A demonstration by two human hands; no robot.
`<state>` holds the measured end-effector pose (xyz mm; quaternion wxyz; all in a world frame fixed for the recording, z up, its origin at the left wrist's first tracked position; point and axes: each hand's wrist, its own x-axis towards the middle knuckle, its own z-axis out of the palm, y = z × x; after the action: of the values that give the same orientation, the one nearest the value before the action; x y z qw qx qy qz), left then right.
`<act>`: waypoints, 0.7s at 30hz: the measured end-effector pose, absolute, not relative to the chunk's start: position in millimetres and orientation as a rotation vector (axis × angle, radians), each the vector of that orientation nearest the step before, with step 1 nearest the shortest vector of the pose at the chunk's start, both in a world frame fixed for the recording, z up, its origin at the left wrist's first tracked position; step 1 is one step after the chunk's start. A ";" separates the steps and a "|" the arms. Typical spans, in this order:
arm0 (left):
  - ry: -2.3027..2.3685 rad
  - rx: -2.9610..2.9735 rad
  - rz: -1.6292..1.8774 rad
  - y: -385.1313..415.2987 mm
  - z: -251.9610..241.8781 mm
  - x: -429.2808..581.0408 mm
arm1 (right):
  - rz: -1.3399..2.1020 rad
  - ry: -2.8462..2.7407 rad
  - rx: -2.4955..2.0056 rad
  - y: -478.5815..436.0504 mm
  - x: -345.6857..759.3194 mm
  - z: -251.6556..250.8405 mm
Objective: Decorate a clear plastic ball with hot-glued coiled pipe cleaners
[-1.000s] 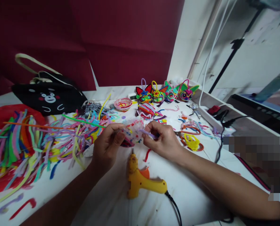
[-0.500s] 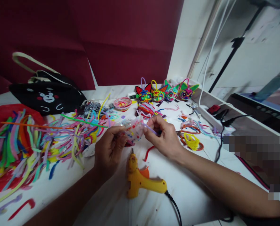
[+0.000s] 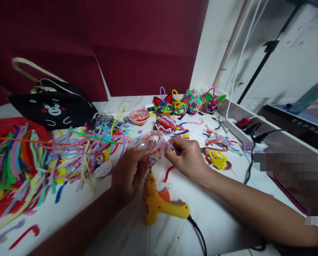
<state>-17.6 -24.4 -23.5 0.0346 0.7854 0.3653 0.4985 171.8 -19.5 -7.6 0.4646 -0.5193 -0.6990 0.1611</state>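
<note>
My left hand (image 3: 130,172) grips a clear plastic bag (image 3: 150,142) with colourful spots, fingers closed on its lower left side. My right hand (image 3: 187,156) is pinched on a purple strip (image 3: 170,145) at the bag's right edge. What lies inside the bag is hard to make out. Just below the bag, a yellow glue gun (image 3: 161,206) lies on the white table, its nozzle pointing up toward my left hand. A short red strip (image 3: 168,174) lies between my hands.
Fuzzy coloured strips (image 3: 65,153) cover the left side, before a black bag (image 3: 54,110). Several decorated animal heads (image 3: 178,106) stand at the back. Yellow loops (image 3: 217,160) lie on orange-handled scissors (image 3: 228,165). A power strip (image 3: 244,133) sits at right.
My left hand has shifted slightly right, and the plastic bag has turned and looks fuller and rounder. A white oval tag behind my left hand shows more. My right hand has barely moved.
</note>
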 end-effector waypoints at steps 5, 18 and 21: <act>1.151 2.319 1.526 -24.2 -23.1 -16.3 | 0.390 -1.708 -1.313 -18.7 172.7 -6.4; 1.087 1.585 1.508 -16.2 -12.5 -15.2 | 1.112 -1.462 -1.117 -6.4 178.2 -5.6; 1.085 1.570 1.441 -14.2 -15.2 -16.4 | 1.185 -1.495 -1.063 -7.4 177.4 -3.3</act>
<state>-16.4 -14.2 -15.2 0.3664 0.6109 0.4220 0.5607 177.4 -7.4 -3.3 0.4607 -0.4320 -0.6076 0.4817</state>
